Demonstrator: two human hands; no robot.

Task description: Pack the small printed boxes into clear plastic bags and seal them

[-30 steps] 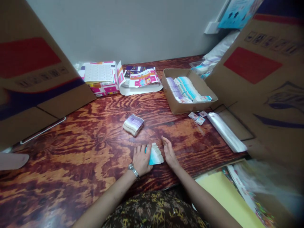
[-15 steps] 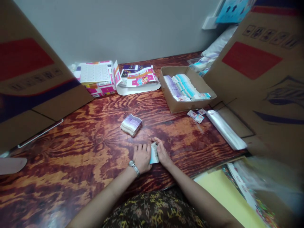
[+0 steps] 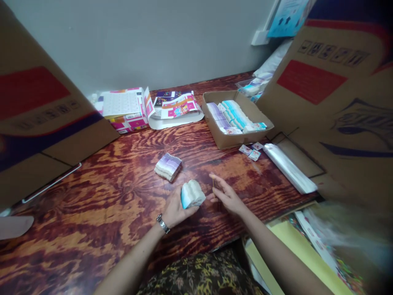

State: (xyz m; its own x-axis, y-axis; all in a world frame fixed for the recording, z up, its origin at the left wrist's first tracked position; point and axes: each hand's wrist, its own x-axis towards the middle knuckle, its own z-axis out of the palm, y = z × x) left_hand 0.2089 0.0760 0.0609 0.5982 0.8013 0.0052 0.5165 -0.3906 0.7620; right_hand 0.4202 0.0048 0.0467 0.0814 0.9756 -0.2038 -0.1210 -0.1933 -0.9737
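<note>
My left hand is shut on a small stack of folded blue-and-white paper cartons, lifted and tilted above the plywood table. My right hand is beside the stack, a little apart from it, with its fingers spread. A thin tan strand, perhaps a rubber band, shows near its fingertips, but I cannot tell if it is held. A purple-and-white carton stack sits on the table further forward, beyond both hands and touching neither.
A cardboard tray of packed carton stacks stands at the back right, with several loose small cards and a plastic sleeve near it. Printed sheets lie at the back. Large cardboard panels flank the table.
My left hand has lifted the blue-and-white stack off the table and tilted it. My right hand has let go of the stack and moved away to the right.
</note>
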